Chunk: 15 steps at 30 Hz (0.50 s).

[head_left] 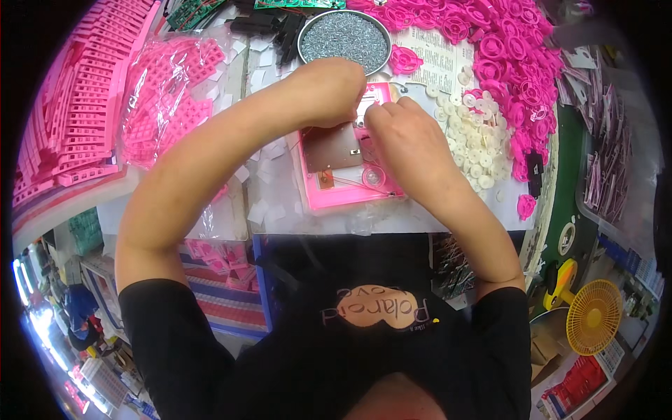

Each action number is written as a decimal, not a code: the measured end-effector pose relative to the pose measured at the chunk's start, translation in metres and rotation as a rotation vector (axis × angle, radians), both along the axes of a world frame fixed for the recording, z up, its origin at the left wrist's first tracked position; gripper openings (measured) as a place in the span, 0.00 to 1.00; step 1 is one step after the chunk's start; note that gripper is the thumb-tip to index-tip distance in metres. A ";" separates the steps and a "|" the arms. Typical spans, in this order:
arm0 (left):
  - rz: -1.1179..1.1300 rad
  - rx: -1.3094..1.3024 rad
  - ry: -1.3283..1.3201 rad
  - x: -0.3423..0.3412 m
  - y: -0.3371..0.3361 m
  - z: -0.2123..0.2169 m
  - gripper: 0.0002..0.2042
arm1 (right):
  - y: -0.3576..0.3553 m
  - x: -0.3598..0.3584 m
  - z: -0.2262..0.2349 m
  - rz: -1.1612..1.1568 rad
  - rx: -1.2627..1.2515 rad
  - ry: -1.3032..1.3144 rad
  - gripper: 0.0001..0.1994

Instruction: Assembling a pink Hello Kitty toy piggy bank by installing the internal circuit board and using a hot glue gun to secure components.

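Observation:
A pink plastic casing [336, 199] lies open on the worktable in front of me. Inside it are a brownish-silver plate [327, 150], a clear round piece [373, 175], a small orange-brown part [326, 180] and thin wires. My left hand [330, 89] bends over the far left part of the casing, its fingers curled and mostly hidden behind the hand. Close beside it, my right hand [407, 136] rests over the casing's right side with fingers closed and tips turned inward. Whatever either hand grips is too covered to make out.
Beyond my hands stands a round metal tray [344, 40] full of small screws. White plastic wheels [479, 143] and bright pink parts [507, 52] are heaped at the right. On the left lie a clear bag of pink pieces [171, 98] and stacked pink strips [80, 105]. A yellow fan [593, 317] is lower right.

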<state>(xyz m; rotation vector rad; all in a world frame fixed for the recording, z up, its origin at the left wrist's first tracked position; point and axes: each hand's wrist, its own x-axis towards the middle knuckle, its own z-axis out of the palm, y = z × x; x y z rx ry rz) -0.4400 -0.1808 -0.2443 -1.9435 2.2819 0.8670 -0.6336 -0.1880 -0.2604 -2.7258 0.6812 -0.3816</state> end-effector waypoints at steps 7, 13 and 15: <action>-0.068 -0.233 0.014 0.007 0.016 -0.020 0.07 | -0.010 0.003 -0.024 0.011 0.086 -0.301 0.06; -0.145 -0.249 -0.121 0.007 0.017 -0.033 0.08 | -0.011 0.007 -0.033 -0.050 0.105 -0.322 0.05; -0.146 -0.250 -0.107 0.008 0.016 -0.032 0.08 | -0.015 0.007 -0.029 -0.025 0.121 -0.293 0.05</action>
